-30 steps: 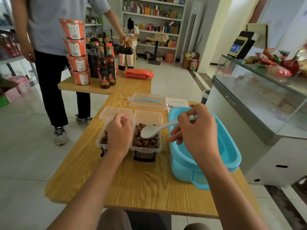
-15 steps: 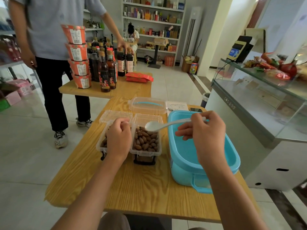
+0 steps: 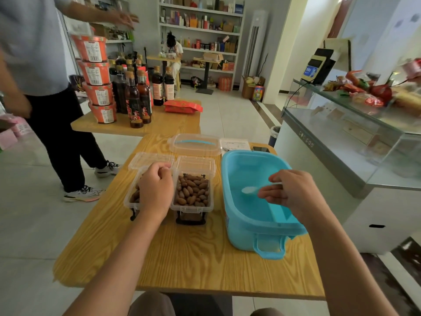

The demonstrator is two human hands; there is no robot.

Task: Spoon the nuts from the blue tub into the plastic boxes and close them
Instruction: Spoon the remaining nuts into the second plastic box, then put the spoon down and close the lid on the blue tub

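Nuts (image 3: 192, 190) fill the right plastic box (image 3: 193, 201) near the middle of the table (image 3: 193, 254), and its lid is up at the back. I see more nuts in the left plastic box (image 3: 133, 197), partly hidden by my left hand (image 3: 156, 191). That hand is curled at the box, but I cannot tell if it holds it. My right hand (image 3: 293, 195) pinches the white spoon (image 3: 249, 189), whose bowl sits low inside the blue tub (image 3: 257, 201) at the table's right edge. I see no nuts in the part of the tub that shows, so I think the scooping is almost done. Next I should put the spoon down, fold each lid over and press it shut. Labels on the red tubs (image 3: 95, 76) and bottles (image 3: 134, 96) are too small to read.
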